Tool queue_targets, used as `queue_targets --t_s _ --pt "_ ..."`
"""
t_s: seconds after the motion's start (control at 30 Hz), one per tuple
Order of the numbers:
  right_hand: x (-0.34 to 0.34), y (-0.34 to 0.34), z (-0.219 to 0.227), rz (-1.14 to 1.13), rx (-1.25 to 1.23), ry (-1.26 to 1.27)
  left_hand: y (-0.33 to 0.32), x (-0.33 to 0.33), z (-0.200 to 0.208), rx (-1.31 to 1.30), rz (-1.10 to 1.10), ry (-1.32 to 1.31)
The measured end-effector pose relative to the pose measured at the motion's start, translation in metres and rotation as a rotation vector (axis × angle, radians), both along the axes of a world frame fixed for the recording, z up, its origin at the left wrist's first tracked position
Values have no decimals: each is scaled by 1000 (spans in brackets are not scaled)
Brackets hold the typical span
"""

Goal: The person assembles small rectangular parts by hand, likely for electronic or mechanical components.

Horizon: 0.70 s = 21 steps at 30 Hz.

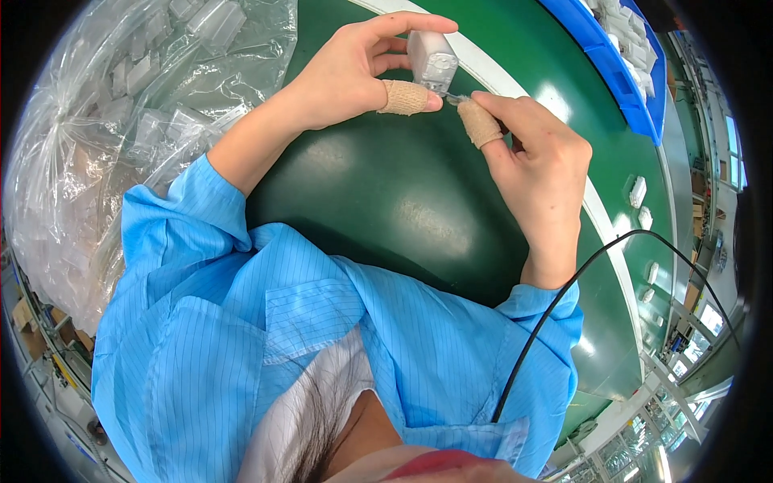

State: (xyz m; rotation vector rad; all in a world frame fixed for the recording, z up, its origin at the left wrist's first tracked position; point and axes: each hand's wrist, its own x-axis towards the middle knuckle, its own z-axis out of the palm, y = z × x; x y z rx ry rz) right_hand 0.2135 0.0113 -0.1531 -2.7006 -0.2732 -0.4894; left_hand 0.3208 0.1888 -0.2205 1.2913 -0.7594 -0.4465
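My left hand [342, 76] is closed around a small white boxy plastic housing [431, 56], with fingers along its far side and the thumb at its near lower end. A tan bandage wraps that thumb. Close by on the right, my right hand [539, 149] pinches a thin grey piece [452, 97] between thumb and forefinger, at the housing's near end. Its thumb is also wrapped in tan bandage. Whether the thin piece is joined to the housing, I cannot tell. Both hands are above a green work surface [378, 185].
A large clear plastic bag [64, 185] with translucent pieces lies at the left. A blue bin [592, 40] of white parts stands at the far right. Several white parts [638, 191] lie along the green surface beyond a white strip [616, 249]. A black cable [555, 302] arches at the right.
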Motion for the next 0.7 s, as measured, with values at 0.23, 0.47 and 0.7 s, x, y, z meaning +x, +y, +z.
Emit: queue_targets --t_s 0.23,0.47,0.7 --pt "-1 5 -2 -29 18 20 2 -2 -1 10 26 -35" --pt "4 0 0 2 100 -4 1 2 0 63 45 -73" --pt "16 -1 -18 185 304 490 15 18 8 -308 -116 576"
